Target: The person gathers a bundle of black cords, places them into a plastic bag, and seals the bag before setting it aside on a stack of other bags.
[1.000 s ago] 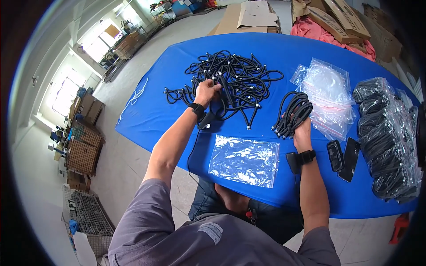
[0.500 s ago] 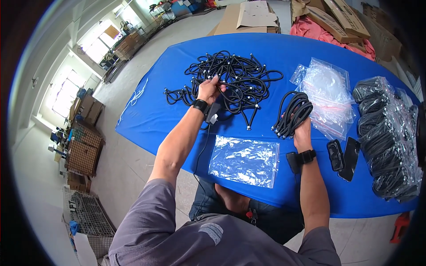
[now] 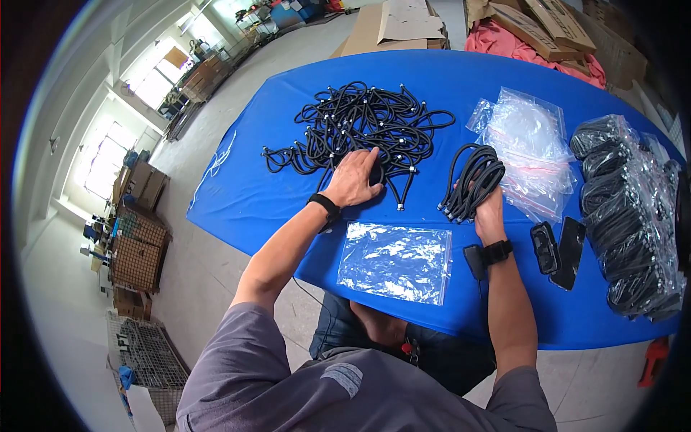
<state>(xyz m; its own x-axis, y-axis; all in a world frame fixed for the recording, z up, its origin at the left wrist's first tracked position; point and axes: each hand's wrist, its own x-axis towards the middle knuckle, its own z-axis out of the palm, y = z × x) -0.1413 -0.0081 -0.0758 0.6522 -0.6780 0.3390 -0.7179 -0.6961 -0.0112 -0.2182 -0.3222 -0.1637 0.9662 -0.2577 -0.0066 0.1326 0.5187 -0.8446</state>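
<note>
On the blue counter (image 3: 252, 201), the left hand (image 3: 354, 178) lies flat on the near edge of the tangled heap of black cables (image 3: 367, 129), fingers spread and pressing down on the strands, closed on nothing as far as the view shows. Right hand (image 3: 488, 209) holds a gathered bundle of cables (image 3: 473, 180) from below, fingers wrapped around its lower end, connector tips hanging just left of the grip. Empty clear bag (image 3: 397, 261) lies flat just in front of the person, between the two forearms. Stack of clear bags (image 3: 529, 144) sits to the right of the bundle; further right, a row of bagged cable coils (image 3: 626, 209) along the counter's edge. Two dark flat objects (image 3: 558, 245) lie near the right wrist; kind unclear. Judgement on doing this well: single out one strand at the heap's edge and pinch it near a connector, rather than grabbing a handful, since the cables loop through one another and a hard pull would likely drag several along. Draw it out slowly toward the near side, keeping the heap pinned. Keep the right-hand bundle's ends aligned so it does not splay.
</note>
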